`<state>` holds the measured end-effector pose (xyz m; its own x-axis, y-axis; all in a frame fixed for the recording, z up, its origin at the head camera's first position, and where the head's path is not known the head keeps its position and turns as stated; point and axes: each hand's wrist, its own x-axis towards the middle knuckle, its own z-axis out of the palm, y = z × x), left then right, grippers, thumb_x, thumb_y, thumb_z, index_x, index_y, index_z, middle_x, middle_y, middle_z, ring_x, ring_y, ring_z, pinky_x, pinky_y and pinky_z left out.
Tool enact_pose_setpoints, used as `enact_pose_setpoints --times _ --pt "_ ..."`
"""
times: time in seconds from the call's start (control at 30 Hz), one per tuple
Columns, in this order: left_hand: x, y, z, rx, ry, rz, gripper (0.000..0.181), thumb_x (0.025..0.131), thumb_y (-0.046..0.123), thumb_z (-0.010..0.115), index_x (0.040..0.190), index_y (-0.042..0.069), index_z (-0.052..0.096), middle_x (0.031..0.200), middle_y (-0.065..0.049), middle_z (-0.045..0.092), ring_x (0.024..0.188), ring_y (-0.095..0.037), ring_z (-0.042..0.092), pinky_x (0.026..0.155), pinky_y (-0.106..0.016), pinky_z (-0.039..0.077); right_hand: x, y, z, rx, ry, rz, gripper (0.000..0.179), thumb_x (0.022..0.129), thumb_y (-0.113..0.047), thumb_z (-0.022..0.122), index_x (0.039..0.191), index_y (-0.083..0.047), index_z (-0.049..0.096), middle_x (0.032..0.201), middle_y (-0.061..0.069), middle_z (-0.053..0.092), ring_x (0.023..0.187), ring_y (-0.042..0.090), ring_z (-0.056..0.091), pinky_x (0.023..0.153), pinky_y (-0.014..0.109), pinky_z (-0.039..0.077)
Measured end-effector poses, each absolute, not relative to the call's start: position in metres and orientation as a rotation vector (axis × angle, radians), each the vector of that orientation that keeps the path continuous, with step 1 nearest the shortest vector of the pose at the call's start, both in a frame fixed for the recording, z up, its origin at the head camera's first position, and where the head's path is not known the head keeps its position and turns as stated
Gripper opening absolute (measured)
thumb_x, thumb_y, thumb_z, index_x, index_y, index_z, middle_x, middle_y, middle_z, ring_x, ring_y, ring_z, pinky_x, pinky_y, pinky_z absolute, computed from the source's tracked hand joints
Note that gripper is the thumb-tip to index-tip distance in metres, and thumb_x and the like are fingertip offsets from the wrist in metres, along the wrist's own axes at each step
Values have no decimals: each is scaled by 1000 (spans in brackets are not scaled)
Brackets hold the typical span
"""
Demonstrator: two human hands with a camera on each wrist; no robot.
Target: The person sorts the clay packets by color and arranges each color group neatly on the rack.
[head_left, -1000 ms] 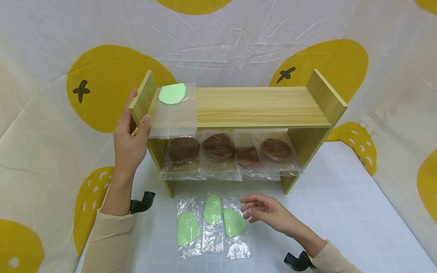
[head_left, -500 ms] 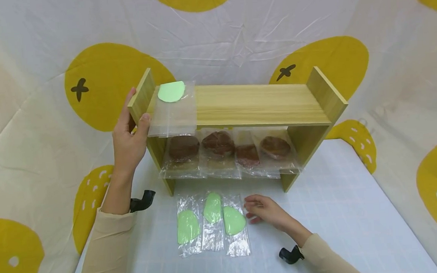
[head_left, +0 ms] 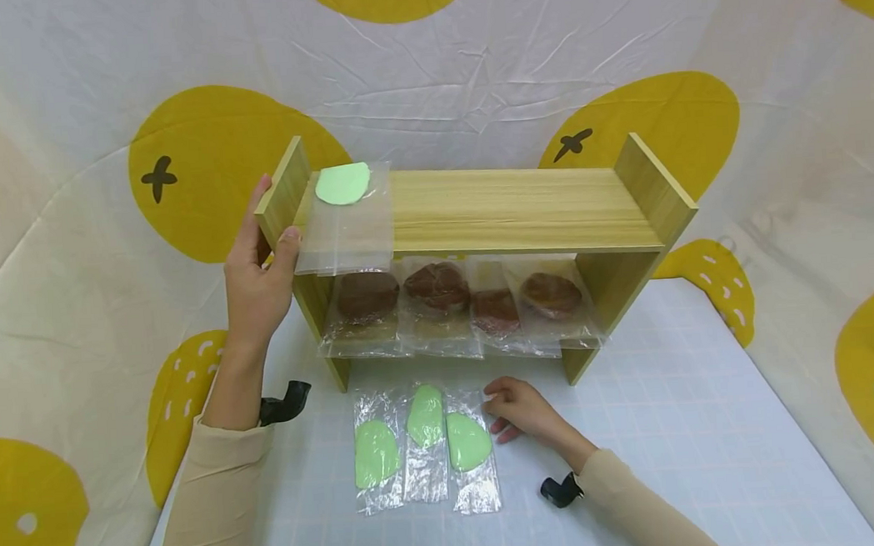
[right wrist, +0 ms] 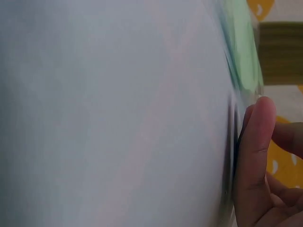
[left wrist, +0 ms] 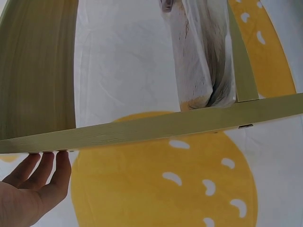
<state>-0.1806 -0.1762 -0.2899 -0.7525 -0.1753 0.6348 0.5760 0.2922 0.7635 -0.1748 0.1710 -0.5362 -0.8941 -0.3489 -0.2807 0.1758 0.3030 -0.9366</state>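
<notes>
My left hand (head_left: 259, 288) grips the left side panel of a small wooden shelf (head_left: 508, 210), thumb at the front edge and fingers around the outer side. In the left wrist view, fingertips (left wrist: 61, 158) touch that panel. On the table lie three clear plastic bags, each with a pale green piece: a left bag (head_left: 376, 456), a middle bag (head_left: 425, 420) and a right bag (head_left: 470, 442). My right hand (head_left: 524, 410), fingers loosely bent, is low at the right bag's upper right edge. In the right wrist view its thumb (right wrist: 258, 137) is near the bag; no pinch shows.
A bag with a green piece (head_left: 343, 184) lies on the shelf's top board at the left. Several bags with dark brown pieces (head_left: 438, 290) rest on the lower board, overhanging its front. A patterned cloth (head_left: 470, 70) hangs behind the table (head_left: 687, 425).
My right hand has shifted slightly, its forearm swinging left and its fingers bending more beside the right bag. My left hand stays on the shelf panel. The bags have not visibly moved.
</notes>
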Motion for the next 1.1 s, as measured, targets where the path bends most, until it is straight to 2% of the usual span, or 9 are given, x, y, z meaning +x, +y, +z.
enact_pose_setpoints --times 0.13,0.27,0.37,0.6,0.8,0.93,1.1 --pt "-180 -176 -289 -359 -1931 -1517 55 101 9 56 154 15 43 144 -12 52 117 -28 54 94 -28 45 -181 168 -538 -195 2219 -1535 54 90 -7 71 138 1 46 83 16 65 56 25 66 50 43 56" --pt "-179 -176 -289 -357 -1932 -1519 55 101 9 56 154 15 43 144 -11 52 118 -29 54 95 -29 45 -184 166 -540 -266 2292 -1444 53 88 -7 74 135 -4 51 79 12 64 50 22 64 46 41 54" --pt "-180 -176 -290 -363 -1929 -1521 55 101 8 56 154 14 43 145 -11 52 118 -29 54 96 -29 45 -185 164 -541 -313 2357 -1374 46 87 -7 74 128 -5 55 75 9 64 47 20 62 43 39 53" --pt "-180 -176 -290 -373 -1922 -1517 54 100 7 56 153 13 43 145 -11 52 119 -30 54 96 -29 45 -186 162 -542 -356 2443 -1284 12 90 -11 72 97 -3 66 68 3 63 41 15 58 39 35 49" --pt "-180 -176 -290 -378 -1925 -1526 55 101 7 56 154 15 43 145 -12 51 118 -30 53 95 -29 45 -184 162 -543 -343 2435 -1327 10 91 -12 70 96 -4 65 69 5 63 43 15 55 39 32 47" --pt "-181 -177 -290 -373 -1929 -1529 55 101 8 56 154 17 43 145 -11 51 118 -29 53 95 -28 45 -181 163 -541 -306 2356 -1452 13 94 -12 65 100 0 62 75 8 63 52 17 58 45 34 51" --pt "-181 -177 -291 -375 -1925 -1526 55 101 7 56 154 16 43 146 -10 51 118 -28 53 95 -28 45 -175 162 -538 -172 2148 -1672 20 99 -10 54 111 7 54 94 16 59 69 23 64 62 40 57"
